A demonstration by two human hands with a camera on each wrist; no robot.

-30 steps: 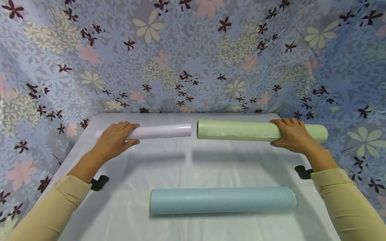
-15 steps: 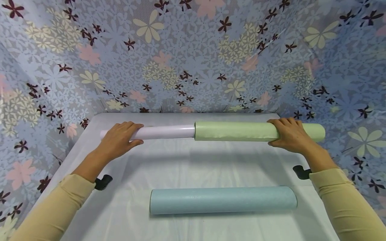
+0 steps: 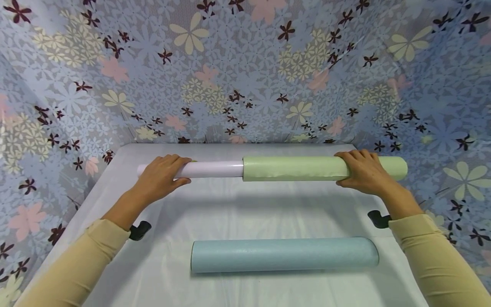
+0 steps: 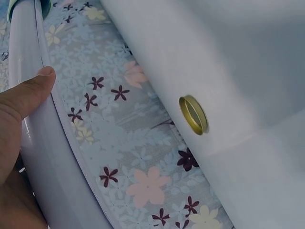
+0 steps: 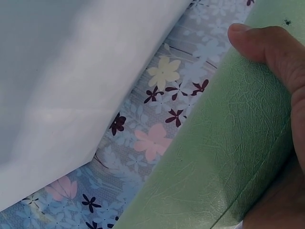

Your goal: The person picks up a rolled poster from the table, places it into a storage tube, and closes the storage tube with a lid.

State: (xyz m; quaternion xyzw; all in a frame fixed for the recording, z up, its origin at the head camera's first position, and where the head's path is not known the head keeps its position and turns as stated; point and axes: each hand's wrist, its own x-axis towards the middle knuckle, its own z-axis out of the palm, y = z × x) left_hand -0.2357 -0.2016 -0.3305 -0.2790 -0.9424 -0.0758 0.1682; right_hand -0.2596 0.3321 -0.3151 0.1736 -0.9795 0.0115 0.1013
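My left hand (image 3: pixel 163 177) grips a slim, glossy lilac tube (image 3: pixel 215 169) near its left end. My right hand (image 3: pixel 364 172) holds a wider pale green tube (image 3: pixel 295 168) toward its right end, thumb on the near side. In the head view both are level and in line above the table, and the lilac tube's right end is inside the green tube's left opening. The left wrist view has my thumb along the lilac tube (image 4: pixel 52 157), which has a lengthwise seam. Creased green wrapping (image 5: pixel 224 124) fills much of the right wrist view.
A thick light blue tube (image 3: pixel 284 255) lies crosswise on the white-covered table (image 3: pixel 165 273), nearer to me. A small gold-coloured ring (image 4: pixel 194 114) is near the table's edge in the left wrist view. Flower-patterned cloth (image 3: pixel 245 76) hangs behind the table and along its sides.
The lilac tube moved right and its end went from apart from the green tube to inside it. The green tube shifted slightly left with my right hand. The blue tube stayed put.
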